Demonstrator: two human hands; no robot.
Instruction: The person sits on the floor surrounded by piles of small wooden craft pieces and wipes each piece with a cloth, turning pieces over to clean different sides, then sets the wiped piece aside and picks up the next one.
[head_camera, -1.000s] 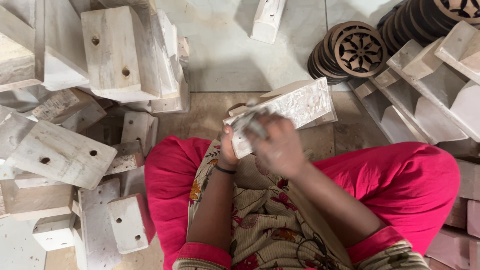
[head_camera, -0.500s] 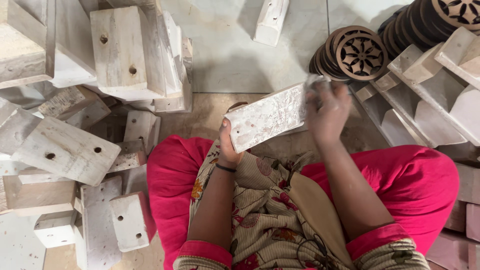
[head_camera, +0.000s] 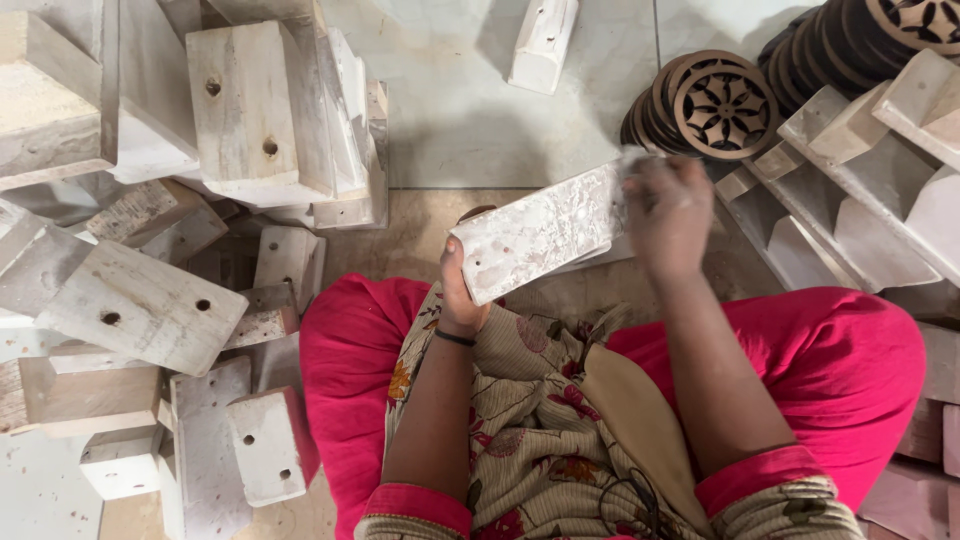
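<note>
Head cam looks straight down at a person sitting cross-legged on a tiled floor (head_camera: 470, 110), bright pink trousers (head_camera: 850, 350) and a floral tunic (head_camera: 540, 420) filling the lower middle of the shot. Biggest thing around is the heap of whitewashed wooden blocks (head_camera: 140, 310) piled on the left, most with a couple of drilled holes showing. On the right sits another stack of pale angled wood pieces (head_camera: 860, 190), and behind it a row of dark round carved discs (head_camera: 725, 105) standing on edge. One lone white block (head_camera: 543, 40) lies by itself near the top of the frame.

Held up over the lap, between the knees, is a white-coated wooden block (head_camera: 540, 230), tilted so its right end sits higher. The left hand (head_camera: 460, 300) grips its lower left end, thumb lying up the front face and the other fingers wrapped round the back, so mostly hidden. The right hand (head_camera: 668, 215) is at the block's upper right end, touching it, fingers curled together, but it's motion-blurred, so can't really tell whether it's pinching something small against the surface.
</note>
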